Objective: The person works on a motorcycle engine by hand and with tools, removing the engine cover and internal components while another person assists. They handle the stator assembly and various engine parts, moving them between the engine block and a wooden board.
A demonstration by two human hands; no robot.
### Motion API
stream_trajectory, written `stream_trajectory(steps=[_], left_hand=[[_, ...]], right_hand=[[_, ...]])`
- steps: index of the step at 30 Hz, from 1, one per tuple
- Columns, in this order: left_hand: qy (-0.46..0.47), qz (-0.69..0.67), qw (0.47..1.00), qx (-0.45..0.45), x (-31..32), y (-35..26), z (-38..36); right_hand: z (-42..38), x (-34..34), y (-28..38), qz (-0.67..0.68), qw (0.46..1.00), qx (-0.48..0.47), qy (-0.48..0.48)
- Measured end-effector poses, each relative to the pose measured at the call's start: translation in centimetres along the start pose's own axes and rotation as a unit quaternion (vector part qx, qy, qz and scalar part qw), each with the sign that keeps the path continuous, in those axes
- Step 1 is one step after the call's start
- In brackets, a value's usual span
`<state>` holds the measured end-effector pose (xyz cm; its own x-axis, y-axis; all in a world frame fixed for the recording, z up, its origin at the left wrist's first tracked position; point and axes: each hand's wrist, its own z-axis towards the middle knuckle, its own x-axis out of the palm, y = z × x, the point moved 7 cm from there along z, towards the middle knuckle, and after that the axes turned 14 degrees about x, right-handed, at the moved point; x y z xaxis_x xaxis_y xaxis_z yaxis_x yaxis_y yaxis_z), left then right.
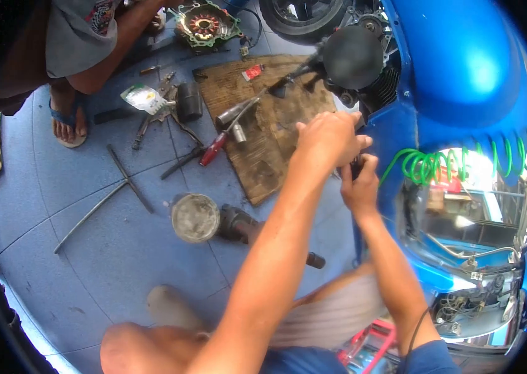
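Both my hands are pressed together against the side of a blue scooter (463,68). My left hand (329,138) is fisted on top, its fingers curled at the edge of the blue panel. Just beneath it, my right hand (360,184) grips a small dark handle (356,167), most of which is hidden by my fingers. I cannot tell whether my left hand grips the same piece. Above my hands sits the scooter's dark round engine cover (352,57).
A worn wooden board (263,156) lies on the blue tiled floor with a red-handled screwdriver (215,148) and sockets. A cross wrench (128,181), a round metal part (195,217) and a stator plate (204,25) lie around. Another person's sandalled foot (67,121) is at the left. A green coiled hose (463,163) hangs at the right.
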<state>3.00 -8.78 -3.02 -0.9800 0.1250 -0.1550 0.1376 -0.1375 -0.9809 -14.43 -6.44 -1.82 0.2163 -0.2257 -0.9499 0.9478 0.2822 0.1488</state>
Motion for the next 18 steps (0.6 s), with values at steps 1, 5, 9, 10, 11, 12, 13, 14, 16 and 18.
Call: stream_trajectory(steps=[1,5,9,10,11,12,13,14,16,18], left_hand=[[-0.013,-0.004,1.000,0.006,-0.1,0.2,0.1],[0.000,-0.020,1.000,0.011,-0.2,0.9,0.5],[0.014,-0.028,0.999,0.023,-0.3,1.1,1.0],[0.011,-0.029,0.999,0.025,-0.4,1.2,1.1],[0.011,-0.034,0.999,0.026,-0.5,1.4,1.2],[0.010,-0.038,0.999,0.032,-0.5,1.5,1.3],[0.009,-0.040,0.998,0.037,-0.6,1.7,1.4],[0.009,-0.044,0.998,0.036,-0.7,2.0,1.4],[0.012,-0.059,0.997,0.043,-0.7,2.2,1.7],[0.019,-0.072,0.996,0.040,-0.9,2.4,1.9]], right_hand=[[-0.1,0.1,0.1,-0.006,1.000,0.000,0.003],[0.0,0.0,0.2,-0.017,1.000,0.010,0.001],[0.0,0.0,0.1,-0.024,1.000,0.009,-0.001],[0.0,0.0,0.2,-0.031,0.999,-0.003,-0.007],[0.0,0.0,0.1,-0.025,1.000,-0.002,-0.009],[0.0,0.0,0.2,-0.030,1.000,-0.003,-0.007],[0.0,0.0,0.2,-0.032,0.999,0.004,-0.007],[0.0,0.0,0.1,-0.033,0.999,0.011,-0.007],[0.0,0.1,-0.1,-0.035,0.999,0.012,-0.004],[0.0,0.1,-0.2,-0.037,0.999,0.015,-0.003]])
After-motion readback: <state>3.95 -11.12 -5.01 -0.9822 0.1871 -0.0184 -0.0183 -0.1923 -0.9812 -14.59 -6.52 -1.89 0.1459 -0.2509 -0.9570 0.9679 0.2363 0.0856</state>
